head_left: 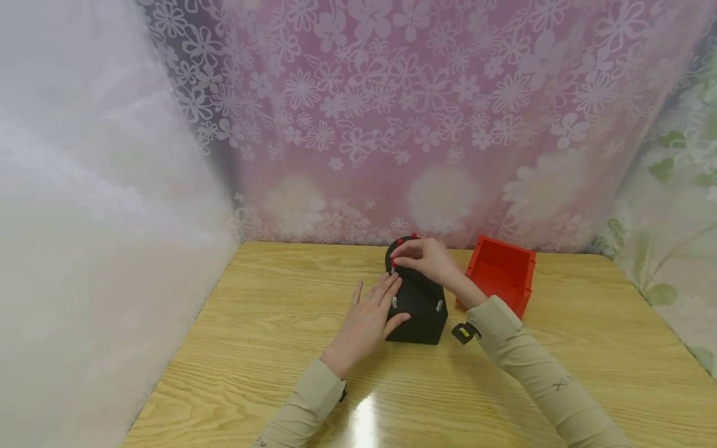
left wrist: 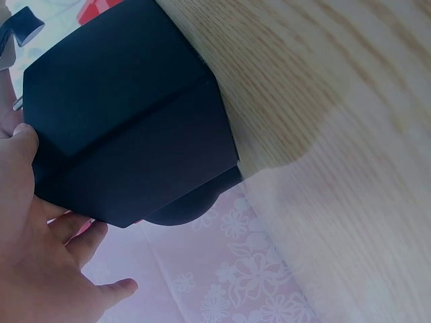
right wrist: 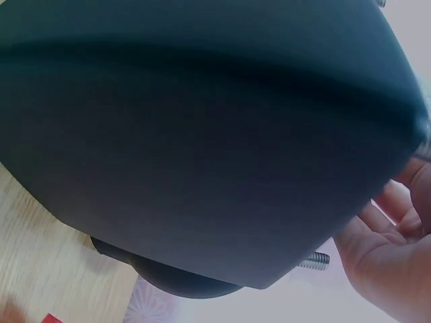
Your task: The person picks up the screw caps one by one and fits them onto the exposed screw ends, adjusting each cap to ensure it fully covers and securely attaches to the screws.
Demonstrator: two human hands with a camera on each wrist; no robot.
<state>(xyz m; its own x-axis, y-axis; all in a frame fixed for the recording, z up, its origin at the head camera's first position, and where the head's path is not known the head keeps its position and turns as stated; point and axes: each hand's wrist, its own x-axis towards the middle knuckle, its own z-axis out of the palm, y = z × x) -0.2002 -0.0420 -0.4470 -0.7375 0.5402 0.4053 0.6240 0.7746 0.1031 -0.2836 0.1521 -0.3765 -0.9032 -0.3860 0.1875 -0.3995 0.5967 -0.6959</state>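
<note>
A black box-shaped stand (head_left: 417,326) with a rounded back sits on the table, metal studs projecting from its upper face. My left hand (head_left: 364,318) lies along its left side, fingers extended and thumb toward the front; in the left wrist view the fingertips touch the stand's edge. My right hand (head_left: 434,261) reaches over the top and pinches a small red cap (head_left: 393,263) at a stud on the upper left. More red caps (head_left: 414,236) show at the back. One threaded stud (right wrist: 315,261) sticks out bare in the right wrist view, where the stand hides the fingertips.
An open red bin (head_left: 506,246) stands just right of the stand, beside the right forearm. The wooden table (head_left: 280,311) reaches back to a pink floral curtain (head_left: 358,112). A pale sheet (head_left: 101,218) hangs along the left side.
</note>
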